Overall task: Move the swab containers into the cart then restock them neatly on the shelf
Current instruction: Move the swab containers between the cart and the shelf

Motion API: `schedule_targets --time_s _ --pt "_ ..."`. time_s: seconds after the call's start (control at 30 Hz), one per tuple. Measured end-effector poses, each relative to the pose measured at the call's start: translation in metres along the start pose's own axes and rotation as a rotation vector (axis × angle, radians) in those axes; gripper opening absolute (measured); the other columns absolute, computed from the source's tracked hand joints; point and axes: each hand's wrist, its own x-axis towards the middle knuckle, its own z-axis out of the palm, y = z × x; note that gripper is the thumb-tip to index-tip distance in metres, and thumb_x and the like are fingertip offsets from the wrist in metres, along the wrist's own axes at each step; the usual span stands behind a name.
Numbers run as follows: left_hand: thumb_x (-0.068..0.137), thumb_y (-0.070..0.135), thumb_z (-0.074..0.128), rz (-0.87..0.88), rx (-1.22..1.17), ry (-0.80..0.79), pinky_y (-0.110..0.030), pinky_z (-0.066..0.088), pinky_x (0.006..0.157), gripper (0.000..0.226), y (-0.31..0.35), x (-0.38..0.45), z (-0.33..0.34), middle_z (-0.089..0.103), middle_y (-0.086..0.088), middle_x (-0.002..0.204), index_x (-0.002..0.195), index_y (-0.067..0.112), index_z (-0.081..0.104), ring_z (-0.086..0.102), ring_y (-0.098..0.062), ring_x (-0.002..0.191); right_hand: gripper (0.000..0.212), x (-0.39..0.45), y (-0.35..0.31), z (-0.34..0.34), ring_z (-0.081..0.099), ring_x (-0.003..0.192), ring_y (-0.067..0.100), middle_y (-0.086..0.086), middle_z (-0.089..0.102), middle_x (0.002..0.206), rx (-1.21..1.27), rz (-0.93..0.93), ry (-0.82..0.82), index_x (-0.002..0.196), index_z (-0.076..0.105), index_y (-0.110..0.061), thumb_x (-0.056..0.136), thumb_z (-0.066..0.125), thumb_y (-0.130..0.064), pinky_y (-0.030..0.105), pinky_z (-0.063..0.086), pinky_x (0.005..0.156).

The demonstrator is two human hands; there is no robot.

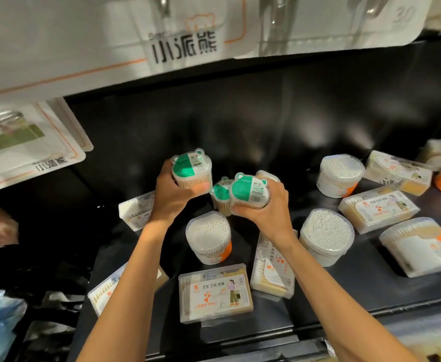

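At centre frame, above the black shelf [266,304], the left hand [172,197] and right hand [269,207] each grasp a green-lidded swab container [192,171], apparently mid-transfer; either destination next demands an upright, orderly set-down.

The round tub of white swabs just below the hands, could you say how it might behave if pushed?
The tub looks like rigid clear plastic, so probably stiff. Packed only with swabs, it is likely light. It stands tilted on the shelf, so a push might tip and roll it.

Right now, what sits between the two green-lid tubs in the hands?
Head view: a third green-lid tub stands on the shelf between the left hand's tub and the right hand's tub, partly hidden behind the right one.
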Motion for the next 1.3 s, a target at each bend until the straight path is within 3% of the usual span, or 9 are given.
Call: schedule_targets --time_s 0.1,0.23,0.37,0.57,0.7,0.8,0.9,1.07,1.3 --pt "0.064 -0.006 0.082 0.046 -0.043 -0.077 -0.005 0.048 0.067 0.061 0.020 -0.003 0.017 0.063 0.012 0.100 0.113 0.012 0.049 0.064 0.013 0.084 0.068 -0.001 -0.013 -0.019 0.053 0.114 0.016 0.004 0.051 0.122 0.157 -0.006 -0.042 0.116 0.046 -0.022 0.063 0.089 -0.014 0.024 0.048 0.091" --pt "0.068 -0.021 0.071 0.101 -0.127 -0.245 -0.013 0.052 0.068 0.042 0.044 -0.011 0.049 0.066 -0.007 0.095 0.102 0.001 0.060 0.067 0.004 0.078 0.068 -0.008 -0.021 -0.063 0.065 0.098 0.002 -0.005 0.063 0.110 0.279 -0.005 0.015 0.116 0.043 -0.019 0.065 0.086 -0.006 0.014 0.050 0.076" --pt "0.065 -0.008 0.081 0.098 -0.141 -0.202 -0.003 0.047 0.069 0.061 0.076 -0.037 0.100 0.057 0.012 0.097 0.107 0.017 0.046 0.062 0.007 0.081 0.067 -0.027 -0.022 -0.120 0.065 0.094 -0.002 -0.004 0.064 0.108 0.283 -0.022 0.134 0.110 0.045 -0.024 0.062 0.085 0.002 0.013 0.050 0.075" --pt "0.063 -0.006 0.082 0.255 -0.204 -0.479 -0.018 0.049 0.085 0.069 0.125 -0.095 0.200 0.059 -0.002 0.110 0.118 0.008 0.042 0.060 -0.001 0.095 0.067 -0.086 -0.006 -0.247 0.064 0.087 -0.003 -0.005 0.065 0.102 0.202 -0.039 0.384 0.105 0.048 -0.023 0.059 0.085 0.009 0.012 0.049 0.074" --pt "0.064 -0.007 0.082 0.324 -0.236 -0.643 -0.006 0.045 0.078 0.067 0.166 -0.175 0.292 0.059 0.007 0.105 0.113 0.014 0.042 0.059 0.014 0.090 0.069 -0.155 0.012 -0.348 0.064 0.094 0.001 -0.002 0.065 0.107 0.188 0.005 0.516 0.117 0.048 -0.012 0.061 0.083 0.006 0.017 0.051 0.078" --pt "0.065 -0.008 0.080 0.291 -0.301 -0.803 -0.010 0.046 0.080 0.067 0.194 -0.253 0.362 0.060 0.008 0.104 0.119 0.007 0.043 0.061 0.008 0.091 0.067 -0.220 0.023 -0.428 0.064 0.095 -0.002 0.005 0.064 0.111 0.114 0.042 0.606 0.121 0.044 -0.002 0.065 0.080 0.009 0.013 0.049 0.080" --pt "0.064 -0.014 0.079 0.326 -0.352 -0.947 -0.005 0.045 0.075 0.069 0.221 -0.332 0.422 0.057 0.008 0.104 0.118 0.005 0.039 0.058 0.017 0.086 0.062 -0.288 0.033 -0.500 0.063 0.093 -0.006 0.005 0.063 0.109 0.036 0.086 0.702 0.112 0.044 -0.015 0.066 0.080 0.007 0.011 0.048 0.079" --pt "0.064 -0.017 0.076 0.380 -0.414 -1.175 -0.002 0.044 0.072 0.065 0.259 -0.463 0.505 0.055 0.010 0.103 0.108 0.017 0.041 0.058 0.019 0.086 0.063 -0.409 0.043 -0.604 0.063 0.092 -0.011 -0.004 0.062 0.109 -0.028 0.190 0.896 0.116 0.044 -0.011 0.067 0.079 0.006 0.007 0.047 0.076" --pt "0.063 0.003 0.085 0.377 -0.408 -1.468 -0.009 0.045 0.082 0.071 0.295 -0.576 0.587 0.061 0.003 0.114 0.124 0.002 0.047 0.059 0.006 0.102 0.076 -0.514 0.052 -0.688 0.063 0.111 0.010 -0.005 0.067 0.116 0.023 0.269 1.152 0.123 0.048 -0.022 0.056 0.085 -0.021 0.027 0.052 0.092"
